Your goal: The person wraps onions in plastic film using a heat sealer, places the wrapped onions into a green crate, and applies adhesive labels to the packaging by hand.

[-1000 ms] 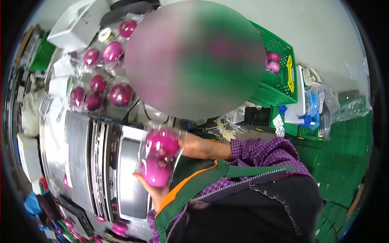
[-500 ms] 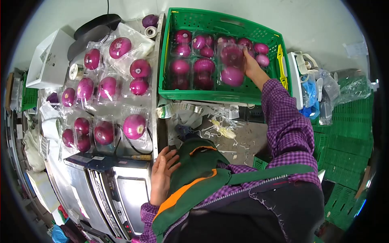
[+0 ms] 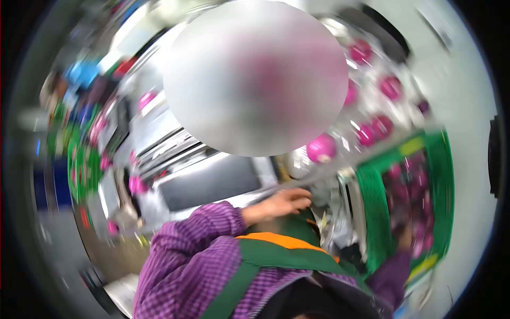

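My left hand [image 3: 279, 206] is in front of my apron, close to the metal table's edge. Its fingers reach out loosely, and nothing shows in them. At the right, my right hand [image 3: 405, 239] is inside the green crate [image 3: 373, 212], against the packed red onions [image 3: 408, 183]. Motion smears its fingers, so I cannot make out whether they grip a pack. Nearest my left hand on the table is a red onion [image 3: 321, 149] in clear plastic.
More wrapped red onions [image 3: 381, 126] lie on the table beyond the crate. A machine with a dark flat plate [image 3: 210, 182] stands left of them. A blurred oval covers the upper middle. Green crates [image 3: 83, 167] show at the far left.
My view has swung left, shifting the green crate to the right side. My right hand was on a clear pack of red onions in the crate; it is still at the crate, now blurred.
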`<state>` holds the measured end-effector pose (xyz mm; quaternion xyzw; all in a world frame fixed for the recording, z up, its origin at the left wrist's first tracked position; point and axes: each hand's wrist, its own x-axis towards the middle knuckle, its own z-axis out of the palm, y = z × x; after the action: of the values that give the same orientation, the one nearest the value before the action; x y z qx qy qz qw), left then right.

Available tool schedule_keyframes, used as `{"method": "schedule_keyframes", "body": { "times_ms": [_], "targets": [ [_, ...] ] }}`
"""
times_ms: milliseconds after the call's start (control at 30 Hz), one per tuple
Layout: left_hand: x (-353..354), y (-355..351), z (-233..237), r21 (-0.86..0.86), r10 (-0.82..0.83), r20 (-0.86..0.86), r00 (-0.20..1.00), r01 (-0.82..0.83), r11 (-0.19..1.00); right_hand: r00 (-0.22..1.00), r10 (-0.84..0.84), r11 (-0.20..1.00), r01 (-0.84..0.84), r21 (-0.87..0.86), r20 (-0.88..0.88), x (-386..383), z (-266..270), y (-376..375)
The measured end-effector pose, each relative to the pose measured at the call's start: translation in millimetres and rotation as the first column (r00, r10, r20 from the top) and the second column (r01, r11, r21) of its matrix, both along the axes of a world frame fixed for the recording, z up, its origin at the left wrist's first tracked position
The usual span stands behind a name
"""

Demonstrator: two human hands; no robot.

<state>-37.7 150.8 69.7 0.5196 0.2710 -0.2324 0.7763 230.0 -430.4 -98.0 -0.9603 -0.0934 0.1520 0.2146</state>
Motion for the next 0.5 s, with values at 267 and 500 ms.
{"method": "schedule_keyframes", "body": {
  "times_ms": [267, 500],
  "targets": [
    [-96.0, 72.4, 11.4, -0.102, 0.392, 0.049, 0.919, -0.386, 0.917, 0.754, -0.657, 0.536, 0.451, 0.714, 0.017, 20.4, 167.2, 272.8],
    [-240.6, 165.6, 31.7, 0.019, 0.813, 0.303, 0.498, -0.856, 0.517, 0.932, 0.354, 0.427, -0.232, 0.874, 0.074, -66.8, 211.9, 661.0]
  ]
}}
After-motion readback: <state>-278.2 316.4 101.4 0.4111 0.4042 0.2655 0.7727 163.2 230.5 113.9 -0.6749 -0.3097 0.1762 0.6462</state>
